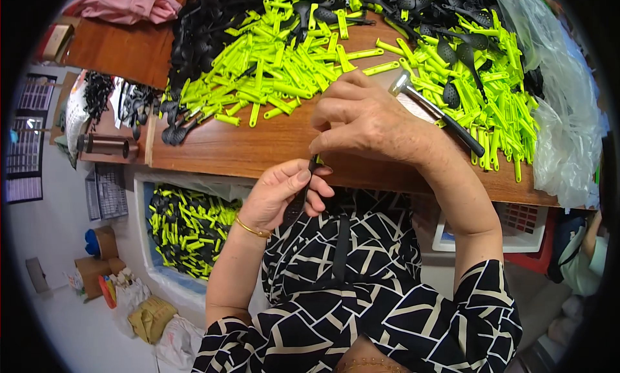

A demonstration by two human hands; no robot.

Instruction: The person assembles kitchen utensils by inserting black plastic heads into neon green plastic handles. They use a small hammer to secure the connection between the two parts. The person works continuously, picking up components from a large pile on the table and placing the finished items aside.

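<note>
Above my lap, at the table's front edge, my left hand [287, 189] pinches a black kitchen spoon [307, 189] by its shank, its head hanging partly hidden under the palm. Over its top end bends my right hand [368, 118], fingers closed. A bit of a lime-green handle [317, 158] shows where the two hands meet; the rest is hidden by the right fingers. Beside my right wrist lies a hammer [439, 108] with a metal head and black grip. Loose green handles [278, 76] are heaped beyond my hands, with more handles [497, 114] to the right.
Black spoon and ladle heads [203, 37] pile up at the back left, others [420, 1] at the back right. Clear plastic sheeting [562, 127] drapes the table's right end. Below left stands a lined bin [143, 244] of green-and-black utensils. A white basket [523, 240] sits below right.
</note>
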